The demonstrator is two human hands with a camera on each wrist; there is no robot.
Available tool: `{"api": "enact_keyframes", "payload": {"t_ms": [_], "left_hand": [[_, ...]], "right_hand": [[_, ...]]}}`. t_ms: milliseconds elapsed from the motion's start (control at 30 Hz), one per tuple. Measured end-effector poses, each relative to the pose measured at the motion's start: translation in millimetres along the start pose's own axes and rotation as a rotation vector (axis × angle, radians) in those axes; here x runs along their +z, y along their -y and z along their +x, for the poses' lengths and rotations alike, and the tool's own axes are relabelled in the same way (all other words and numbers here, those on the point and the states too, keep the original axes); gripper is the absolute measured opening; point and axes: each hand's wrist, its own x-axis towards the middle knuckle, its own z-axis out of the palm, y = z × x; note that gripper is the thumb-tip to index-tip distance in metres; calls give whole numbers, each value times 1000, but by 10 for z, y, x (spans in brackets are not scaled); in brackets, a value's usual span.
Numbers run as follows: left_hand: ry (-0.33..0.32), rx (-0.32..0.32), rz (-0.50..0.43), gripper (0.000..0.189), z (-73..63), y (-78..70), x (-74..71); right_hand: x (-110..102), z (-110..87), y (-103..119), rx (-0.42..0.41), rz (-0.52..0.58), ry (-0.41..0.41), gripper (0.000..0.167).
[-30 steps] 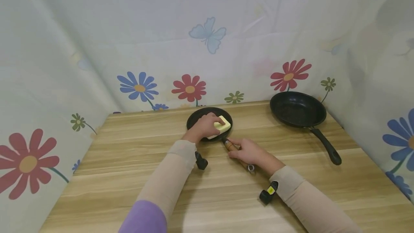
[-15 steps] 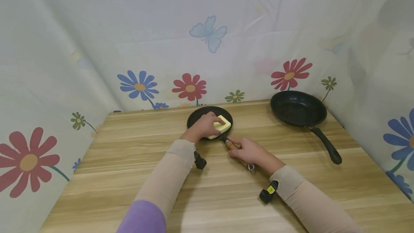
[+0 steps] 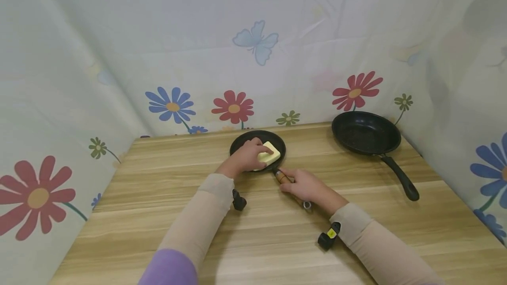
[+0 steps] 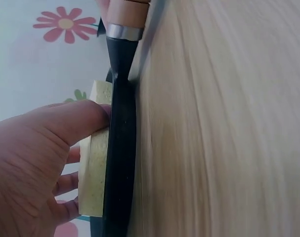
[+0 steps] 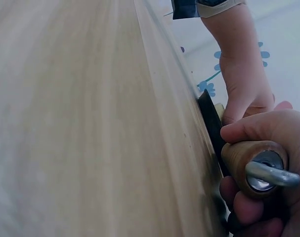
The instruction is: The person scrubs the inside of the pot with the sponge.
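A small black frying pan (image 3: pixel 240 141) with a wooden handle lies on the wooden table, near its back edge. Inside it, my left hand (image 3: pixel 246 156) grips a pale yellow sponge (image 3: pixel 269 155); in the left wrist view the thumb is on the near side of the sponge (image 4: pixel 96 168) and the fingers reach round the far side. My right hand (image 3: pixel 306 184) holds the pan's wooden handle (image 3: pixel 283 177), its fingers curled round it. The metal hanging ring (image 5: pixel 271 175) at the handle's end shows in the right wrist view.
To the right, a larger black frying pan (image 3: pixel 365 133) with a black handle (image 3: pixel 399 177) sits at the table's back right corner. A flower-printed cloth (image 3: pixel 190 56) hangs behind and beside the wooden table (image 3: pixel 166 188). Each wrist carries a small black camera (image 3: pixel 327 238).
The left hand and the sponge have shifted slightly to the left within the small pan. My right hand keeps its hold on the handle, and the larger pan stays in place.
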Motion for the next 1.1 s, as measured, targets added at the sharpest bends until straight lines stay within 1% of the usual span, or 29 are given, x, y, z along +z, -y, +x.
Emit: {"api": "enact_keyframes", "payload": {"t_ms": [167, 233, 367, 467, 567, 767, 867, 1000, 1100], "left_hand": [[0, 14, 30, 47, -34, 49, 0], [-2, 29, 49, 48, -54, 75, -1], [-26, 94, 118, 48, -99, 127, -10], [-56, 141, 146, 48, -119, 173, -10], [-76, 172, 141, 48, -132, 231, 1], [-87, 224, 156, 48, -154, 348, -2], [-97, 242, 171, 48, -170, 390, -15], [-105, 260, 168, 47, -186, 428, -38], [-103, 262, 168, 48, -191, 453, -56]], "right_hand": [[-2, -9, 1, -9, -3, -4, 61], [1, -12, 1, -7, 1, -4, 60], [0, -22, 4, -7, 2, -2, 60], [-6, -27, 11, -5, 1, -5, 61], [-9, -29, 14, -4, 5, -11, 60], [7, -17, -5, -2, -14, -12, 60], [16, -9, -15, -6, -20, -11, 60], [12, -7, -23, -15, -15, -16, 60], [11, -6, -34, -7, -7, -19, 61]]}}
